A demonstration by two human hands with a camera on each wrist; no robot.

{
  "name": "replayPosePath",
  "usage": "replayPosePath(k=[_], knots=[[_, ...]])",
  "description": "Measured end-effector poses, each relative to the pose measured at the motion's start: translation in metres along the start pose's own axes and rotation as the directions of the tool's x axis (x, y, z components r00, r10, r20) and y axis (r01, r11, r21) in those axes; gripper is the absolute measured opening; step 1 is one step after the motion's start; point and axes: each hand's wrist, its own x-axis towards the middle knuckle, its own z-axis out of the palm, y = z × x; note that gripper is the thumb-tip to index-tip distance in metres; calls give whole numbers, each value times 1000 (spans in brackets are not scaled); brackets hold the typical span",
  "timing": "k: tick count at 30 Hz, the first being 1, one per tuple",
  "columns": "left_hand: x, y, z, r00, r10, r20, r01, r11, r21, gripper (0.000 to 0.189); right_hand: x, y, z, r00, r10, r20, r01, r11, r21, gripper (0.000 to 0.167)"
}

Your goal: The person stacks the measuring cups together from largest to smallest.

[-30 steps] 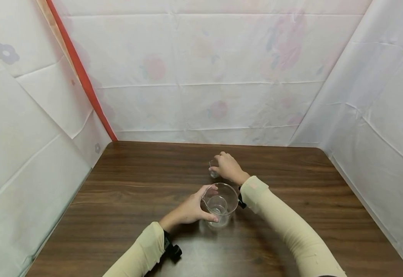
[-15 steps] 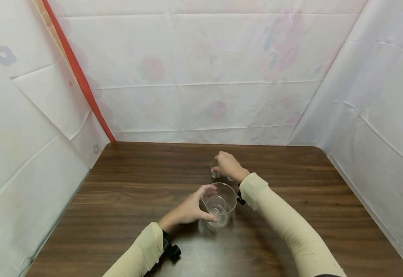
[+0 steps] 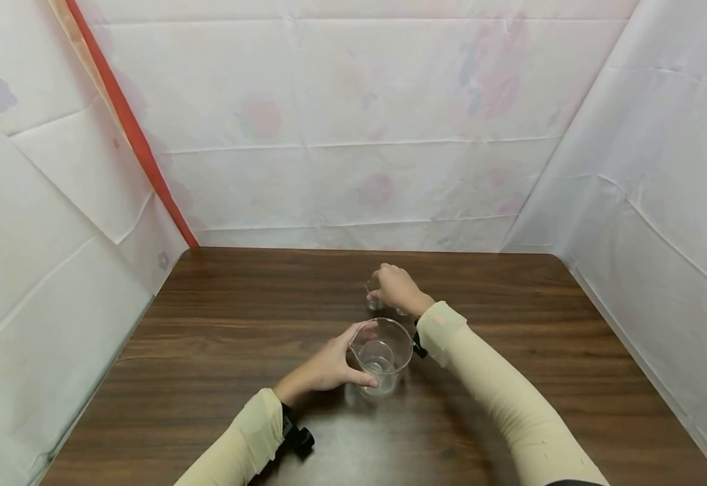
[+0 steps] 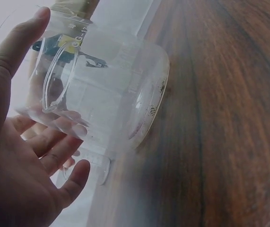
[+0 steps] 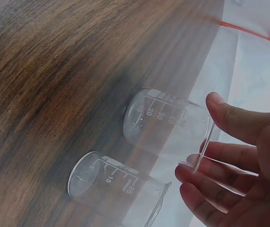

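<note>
My left hand grips a large glass beaker from its left side, thumb in front and fingers behind. A smaller beaker sits nested inside it. In the left wrist view the large beaker has its base on the wood. Farther back, my right hand pinches the rim of a small beaker marked up to 50, thumb on one side and fingertips on the other. Beside that one stands a still smaller beaker marked 25, mostly hidden under the right hand in the head view.
All the beakers are on a dark wood-grain table. White patterned sheets enclose its back and sides, and a red strip runs down the back left corner. A black wrist camera is strapped to the left wrist.
The head view has shifted slightly, so everything sits a little farther left. The 25 beaker's base has come into view below my right hand. My left hand keeps its grip.
</note>
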Motion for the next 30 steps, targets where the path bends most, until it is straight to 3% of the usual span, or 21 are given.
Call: replayPosePath(k=[13,23,30], knots=[[-1,0,-2,1000,0,11,-1,1000,28,90,2,0,-1,1000,11,20,-11,1000,3,47],[0,0,-1,1000,12,-20,-11,999,43,88,3,0,-1,1000,8,17,-8,1000,6,48],[0,0,-1,1000,9,4,-9,1000,15,88,2,-2,-3,999,33,34,-33,999,22,48]])
